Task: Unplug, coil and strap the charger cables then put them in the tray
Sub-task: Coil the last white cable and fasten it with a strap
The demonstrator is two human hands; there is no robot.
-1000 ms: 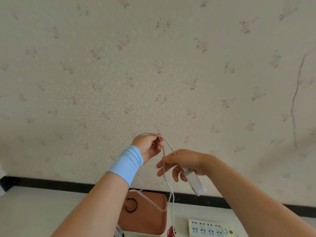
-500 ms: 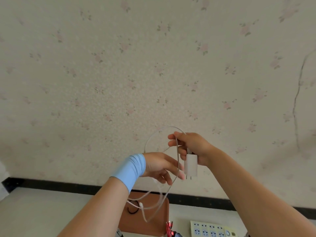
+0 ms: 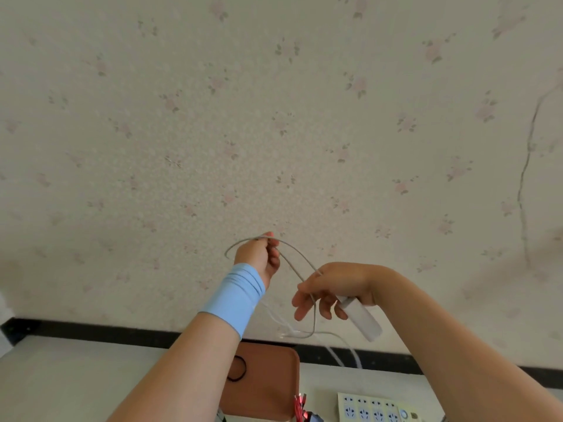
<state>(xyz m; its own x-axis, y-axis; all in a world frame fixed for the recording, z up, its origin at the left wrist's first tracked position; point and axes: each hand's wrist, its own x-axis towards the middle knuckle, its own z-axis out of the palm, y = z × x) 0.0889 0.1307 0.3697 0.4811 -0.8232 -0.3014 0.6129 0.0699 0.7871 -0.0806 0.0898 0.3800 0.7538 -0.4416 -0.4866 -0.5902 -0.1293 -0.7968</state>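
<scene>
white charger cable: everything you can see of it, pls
Thin, limp, smooth-looking white charger cable, held in the air before the wall. The left hand pinches the top of an arc; strands run down to the right hand, which grips its white adapter, tilted down-right. Slack loops hang below the hands, two strands dropping toward the table. No strap visible on it.

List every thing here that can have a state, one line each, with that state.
White cable: unplugged, partly coiled, unstrapped.
Adapter: unplugged, held.
Left hand: raised, gripping the cable loops.
Right hand: holding the adapter, cable through its fingers.
Tray: on table, holds one black band.
Power strip: visible sockets empty.
</scene>
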